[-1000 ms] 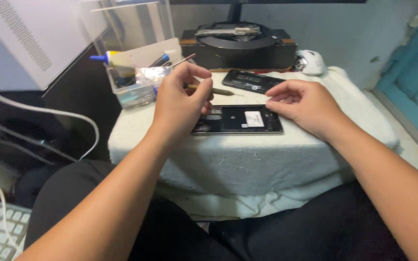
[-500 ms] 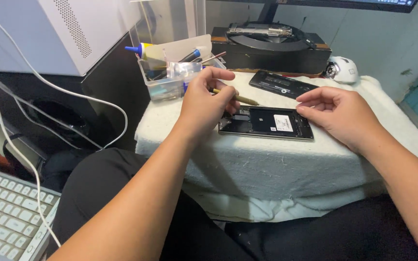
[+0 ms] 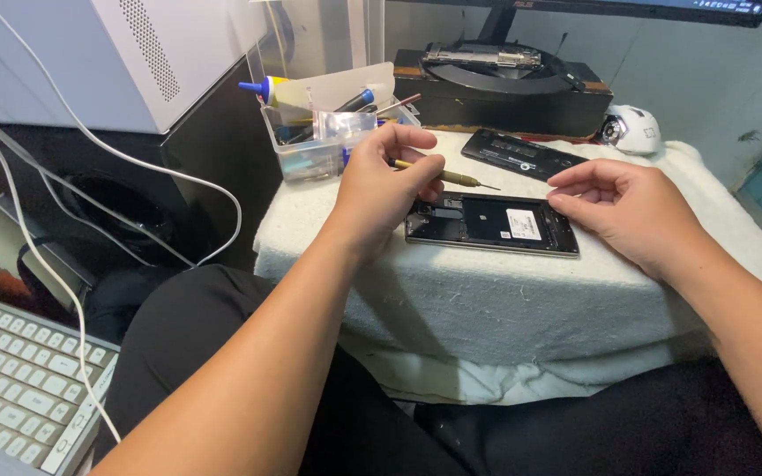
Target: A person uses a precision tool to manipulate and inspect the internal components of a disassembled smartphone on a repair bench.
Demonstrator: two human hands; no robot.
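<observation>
The left hand pinched a slim brass-coloured precision screwdriver between thumb and fingertips, its shaft lying nearly level with the dark tip pointing right, raised just above the upper edge of the opened black smartphone. That phone lay flat, back cover off and dark inner plate with a white label facing up, on the white cloth-covered tabletop, between the two hands. The right hand rested at the phone's right end, fingers loosely curled and touching its edge, holding nothing that could be seen. The detached black back cover lay just behind the phone, and a clear plastic tool tray with a blue-capped bottle stood near the left hand; a white computer mouse sat at the far right. The work seemed to stand at the screw stage, with the driver lifted rather than seated. The next move would call for tilting the tip down and setting it squarely into a small screw head while the other hand steadied the phone.
</observation>
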